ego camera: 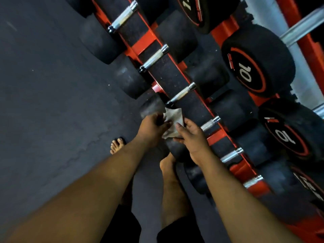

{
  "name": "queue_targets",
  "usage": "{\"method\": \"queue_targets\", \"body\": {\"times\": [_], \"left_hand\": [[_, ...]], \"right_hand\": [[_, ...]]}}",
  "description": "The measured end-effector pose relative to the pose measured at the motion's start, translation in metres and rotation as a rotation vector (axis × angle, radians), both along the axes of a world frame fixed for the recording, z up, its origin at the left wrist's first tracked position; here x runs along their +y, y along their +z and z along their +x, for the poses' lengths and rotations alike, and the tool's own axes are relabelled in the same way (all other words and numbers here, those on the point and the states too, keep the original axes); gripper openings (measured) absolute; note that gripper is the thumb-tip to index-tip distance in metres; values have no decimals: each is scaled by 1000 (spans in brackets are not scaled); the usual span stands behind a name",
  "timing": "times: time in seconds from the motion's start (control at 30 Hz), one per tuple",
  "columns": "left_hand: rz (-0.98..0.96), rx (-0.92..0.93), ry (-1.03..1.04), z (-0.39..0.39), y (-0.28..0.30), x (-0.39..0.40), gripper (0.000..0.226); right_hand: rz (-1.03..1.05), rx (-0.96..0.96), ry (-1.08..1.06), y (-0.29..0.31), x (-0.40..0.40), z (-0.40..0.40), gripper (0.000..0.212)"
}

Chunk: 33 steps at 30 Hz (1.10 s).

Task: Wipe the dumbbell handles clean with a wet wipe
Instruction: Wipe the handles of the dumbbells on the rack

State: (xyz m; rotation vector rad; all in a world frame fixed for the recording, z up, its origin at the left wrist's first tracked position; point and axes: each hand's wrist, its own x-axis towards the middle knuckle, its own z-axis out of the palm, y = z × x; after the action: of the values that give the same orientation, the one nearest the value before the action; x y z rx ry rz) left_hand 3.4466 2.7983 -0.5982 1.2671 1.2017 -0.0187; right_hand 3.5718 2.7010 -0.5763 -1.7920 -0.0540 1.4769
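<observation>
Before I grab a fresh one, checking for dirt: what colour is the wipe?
Greyish-white, dingy-looking wipe, clearest in the head view.

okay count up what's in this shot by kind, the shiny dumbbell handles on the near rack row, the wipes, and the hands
Dumbbell handles on the near row: 6
Wipes: 1, the wipe held between both hands
Hands: 2, left hand and right hand
Total: 9
</observation>
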Motion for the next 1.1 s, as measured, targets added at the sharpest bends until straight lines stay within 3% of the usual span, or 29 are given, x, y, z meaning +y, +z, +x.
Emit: {"method": "queue_targets", "body": {"times": [0.2,0.3,0.43,0.57,0.67,0.8,0.93,1.0,1.03,1.1], "left_hand": [[-226,-175,49,0,7,-9,28],[-224,-194,129,4,4,-20,33],[-227,-184,183,19,-1,-38,27],[-483,-179,362,42,4,-55,23],[-588,-115,345,58,2,-69,19],[-526,-110,225,70,-13,-85,23],[-325,-64,261,81,-19,-98,11],[-215,6,202,83,-29,-104,14],[-162,32,151,83,-35,-106,15],[-75,66,41,83,-47,-112,14]], "right_hand": [[-22,36,-92,-3,-10,17,26],[-5,83,-119,-7,-22,26,19],[49,144,-93,-9,-38,48,26],[64,105,-45,-14,-54,72,34],[131,-12,81,-22,-68,89,31],[178,-232,260,-32,-81,109,35],[127,-99,155,-44,-97,121,35],[117,-31,105,-50,-101,127,20],[128,-52,119,-52,-102,129,10],[151,-181,240,-60,-104,130,18]]}}
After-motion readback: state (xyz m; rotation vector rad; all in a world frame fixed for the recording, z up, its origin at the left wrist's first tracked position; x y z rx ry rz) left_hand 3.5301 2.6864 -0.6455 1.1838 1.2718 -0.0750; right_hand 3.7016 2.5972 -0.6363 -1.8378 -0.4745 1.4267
